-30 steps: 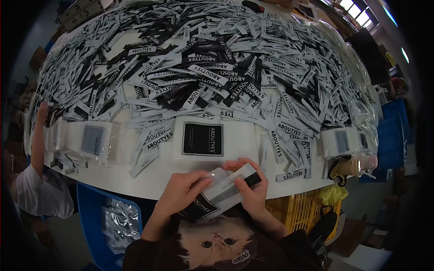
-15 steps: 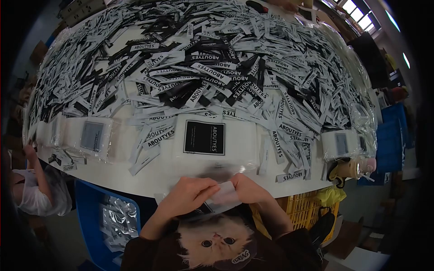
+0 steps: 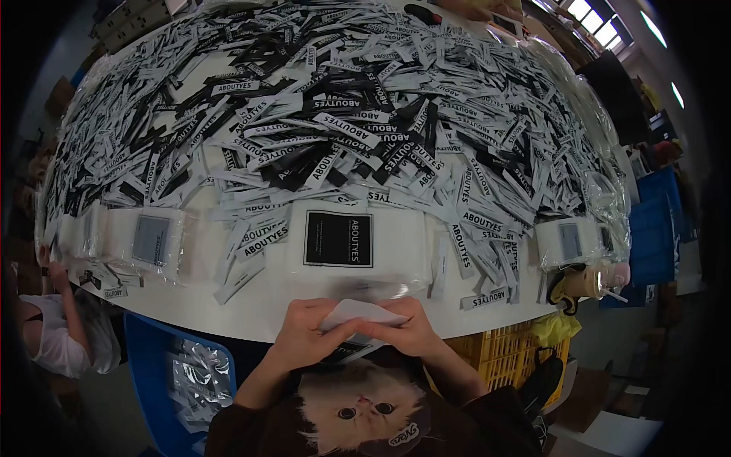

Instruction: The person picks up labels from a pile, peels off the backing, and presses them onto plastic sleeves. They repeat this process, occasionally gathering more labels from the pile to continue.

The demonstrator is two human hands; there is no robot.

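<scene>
My left hand and my right hand are both closed on a whitish plastic bag in front of my chest, at the table's near edge. The bag's pale top edge bulges up between them, while a dark printed part shows below my fingers. My thumbs are close together on its near side. Just beyond lies a stack of clear plastic bags, with a black ABOUTYES print on the top one. Past that stack spreads a large pile of black and white ABOUTYES strips.
More bag stacks lie at left and right. A drink cup and scissors sit at the right edge. Below are a blue bin holding packets and a yellow crate. Another person is at far left.
My hands have drawn level on either side of the plastic bag, the left slightly higher. The bag's pale upper part now stands up between them instead of tilting toward my right hand.
</scene>
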